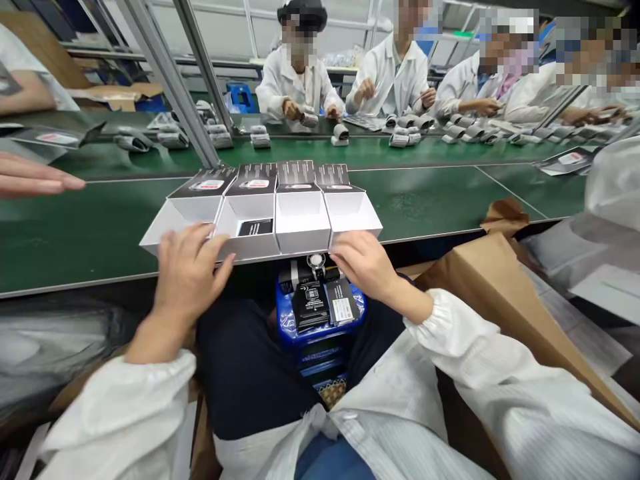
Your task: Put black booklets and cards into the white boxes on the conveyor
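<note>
Several white boxes point(300, 227) with black printed lids folded back stand in a row at the belt's near edge. Black printed leaflets point(256, 228) lie inside the second box from the left; no contents show in the two boxes at the right. My left hand point(190, 273), fingers spread, is at the front of the two left boxes and partly hides the leftmost one. At the front corner of the rightmost box, my right hand point(363, 263) has its fingers loosely stretched and appears to touch the wall. Neither hand visibly holds anything.
Below the belt, a blue stool point(286, 327) bears stacks of black leaflets point(311, 303) and a grey card packet point(343, 301). A cardboard carton point(470, 280) stands at my right. Grey rolled items point(340, 133) line the green belt point(425, 193). A co-worker's hand point(35, 177) reaches in from the left.
</note>
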A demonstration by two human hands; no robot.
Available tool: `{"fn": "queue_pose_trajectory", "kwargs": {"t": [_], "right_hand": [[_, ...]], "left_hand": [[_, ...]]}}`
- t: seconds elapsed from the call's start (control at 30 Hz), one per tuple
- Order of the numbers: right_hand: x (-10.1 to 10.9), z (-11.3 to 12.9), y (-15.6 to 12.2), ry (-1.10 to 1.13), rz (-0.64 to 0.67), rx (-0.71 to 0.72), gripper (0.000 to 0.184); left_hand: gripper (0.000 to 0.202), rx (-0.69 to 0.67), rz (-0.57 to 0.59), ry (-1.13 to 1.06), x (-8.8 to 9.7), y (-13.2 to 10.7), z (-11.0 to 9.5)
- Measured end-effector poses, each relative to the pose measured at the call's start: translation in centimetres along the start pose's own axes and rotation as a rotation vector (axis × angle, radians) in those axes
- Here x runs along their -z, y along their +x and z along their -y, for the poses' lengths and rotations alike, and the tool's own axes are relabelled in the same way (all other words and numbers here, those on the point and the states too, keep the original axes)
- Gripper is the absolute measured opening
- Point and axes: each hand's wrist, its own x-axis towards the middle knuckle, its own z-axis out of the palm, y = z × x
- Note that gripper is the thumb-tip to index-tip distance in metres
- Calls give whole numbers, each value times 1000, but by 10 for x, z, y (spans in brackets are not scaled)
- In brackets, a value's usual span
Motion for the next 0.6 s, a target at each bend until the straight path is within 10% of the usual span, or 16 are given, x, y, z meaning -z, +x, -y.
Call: {"fn": "queue_pose_trajectory", "kwargs": {"t": [0.07, 0.27, 0.6], "right_hand": [[-15, 5, -40, 50, 162, 30, 13], [-64, 15, -118, -47, 594, 1, 19], [-37, 13, -95, 237, 508, -312, 16]], "left_hand": [[25, -33, -32, -141, -22, -27, -41], [48, -88, 429, -179, -97, -100, -141], [34, -155, 212, -307, -75, -107, -131]]}}
